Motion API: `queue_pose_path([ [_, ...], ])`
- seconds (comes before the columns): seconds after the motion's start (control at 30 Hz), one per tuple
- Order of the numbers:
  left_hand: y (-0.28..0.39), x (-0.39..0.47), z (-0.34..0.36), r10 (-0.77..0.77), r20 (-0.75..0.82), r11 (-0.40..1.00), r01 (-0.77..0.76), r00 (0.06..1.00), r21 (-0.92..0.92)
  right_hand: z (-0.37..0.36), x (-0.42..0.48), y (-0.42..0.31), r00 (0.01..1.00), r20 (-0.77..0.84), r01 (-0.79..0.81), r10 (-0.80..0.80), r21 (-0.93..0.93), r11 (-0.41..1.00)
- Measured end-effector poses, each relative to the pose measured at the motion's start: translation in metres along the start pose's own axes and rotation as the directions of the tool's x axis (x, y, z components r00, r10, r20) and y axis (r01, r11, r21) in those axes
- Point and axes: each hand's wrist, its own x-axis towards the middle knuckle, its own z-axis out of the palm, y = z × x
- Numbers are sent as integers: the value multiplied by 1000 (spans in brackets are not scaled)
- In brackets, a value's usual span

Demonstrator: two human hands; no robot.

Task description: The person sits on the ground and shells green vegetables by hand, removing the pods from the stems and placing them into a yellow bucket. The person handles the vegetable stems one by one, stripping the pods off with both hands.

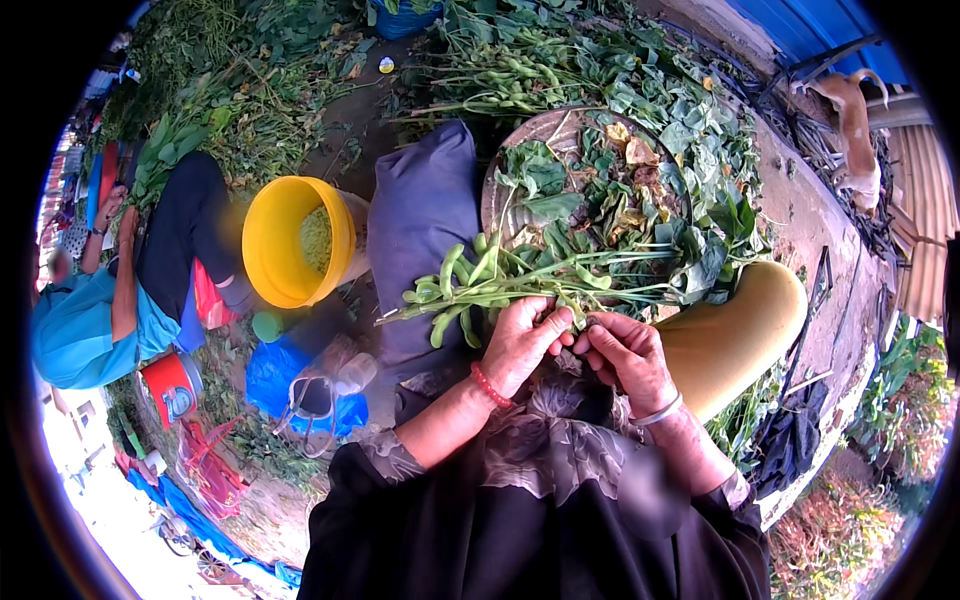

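Between my hands, close above my lap, is a small green bean pod [574, 309]. My left hand [519, 341], with a red beaded bracelet at the wrist, pinches it between thumb and fingers. Opposite, the bent fingers of my right hand [628, 358] meet at the pod's near end; a pale bangle circles that wrist. What the right fingertips grip is partly hidden. Just beyond both hands lies a bundle of cut bean stalks [517, 281] with plump green pods at its left end. It crosses my lap and the near edge of a round ridged tray [517, 219] holding leaves.
Left of my dark-trousered knee [420, 195], a yellow bucket [266, 247] tilts with shelled green beans [316, 240] inside. A person in a teal shirt [90, 322] sits farther left. Blue plastic bag [274, 375] and red bucket [169, 390] stand nearby. A dog [851, 127] is at right.
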Motion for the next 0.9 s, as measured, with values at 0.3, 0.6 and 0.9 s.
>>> queue_pose_path([
  [0.3,0,3,-6,-216,-73,915,176,974,-363,38,65,-54,716,294,477,-633,-868,136],
  [0.6,7,6,-5,-254,-11,860,220,967,-460,57,107,-31,708,287,537,-645,-813,226],
  [0.9,16,7,5,-273,-61,819,199,960,-538,42,61,-34,674,198,459,-712,-867,193],
])
